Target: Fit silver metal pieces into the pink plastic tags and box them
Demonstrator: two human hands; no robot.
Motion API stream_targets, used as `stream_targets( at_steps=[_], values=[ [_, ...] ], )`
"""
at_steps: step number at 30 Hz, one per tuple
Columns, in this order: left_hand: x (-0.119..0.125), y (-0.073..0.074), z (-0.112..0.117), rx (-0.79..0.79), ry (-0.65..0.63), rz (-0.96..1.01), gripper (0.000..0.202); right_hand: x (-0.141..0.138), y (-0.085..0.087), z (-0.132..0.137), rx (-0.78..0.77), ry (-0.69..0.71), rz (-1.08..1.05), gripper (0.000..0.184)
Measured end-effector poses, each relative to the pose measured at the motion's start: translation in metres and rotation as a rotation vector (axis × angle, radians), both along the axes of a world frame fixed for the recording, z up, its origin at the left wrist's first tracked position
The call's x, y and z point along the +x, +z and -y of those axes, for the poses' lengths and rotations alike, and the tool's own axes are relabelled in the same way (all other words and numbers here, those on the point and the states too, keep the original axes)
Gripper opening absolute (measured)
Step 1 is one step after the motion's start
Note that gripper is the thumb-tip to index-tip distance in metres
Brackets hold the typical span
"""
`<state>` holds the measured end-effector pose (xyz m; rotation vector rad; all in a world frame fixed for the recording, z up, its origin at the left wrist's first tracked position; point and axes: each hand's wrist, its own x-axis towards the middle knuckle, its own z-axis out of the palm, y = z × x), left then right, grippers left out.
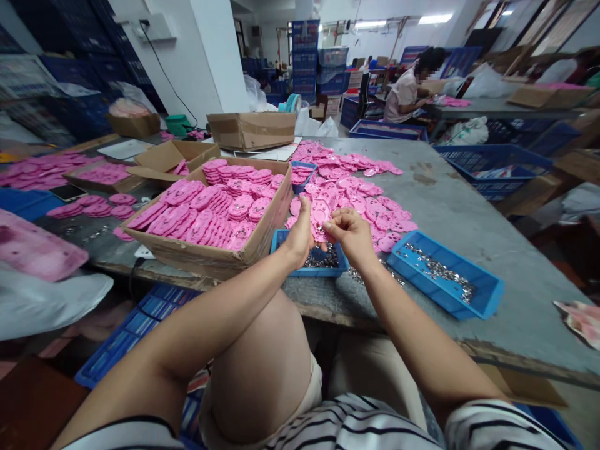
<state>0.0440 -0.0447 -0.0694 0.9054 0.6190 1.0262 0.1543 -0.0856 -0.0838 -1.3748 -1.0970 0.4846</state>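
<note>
While both hands meet just above the small blue tray (285,240) of metal bits, the left hand (300,234) grips a pink piece (320,215) and the right hand (349,232) pinches at its edge, seemingly fitting hardware. Next likely calls for a fresh metal bit from that tray; beyond it lies the loose pink pile (356,187).

My left hand (300,234) covers most of the pink piece (320,215) and half the small blue tray (323,259). The metal bits in it are too small to identify.
</note>
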Motion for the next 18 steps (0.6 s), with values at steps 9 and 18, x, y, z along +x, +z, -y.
stream_targets(
  at_steps=[9, 18],
  values=[
    [-0.0043, 0.0071, 0.0047, 0.003, -0.220, -0.002, 0.067, 0.0051, 0.0037, 0.0001, -0.007, 0.041, 0.049, 0.026],
    [-0.0058, 0.0061, 0.0040, 0.012, -0.256, -0.039, 0.075, 0.0084, 0.0077, -0.0001, -0.076, 0.072, 0.177, 0.023]
  ],
)
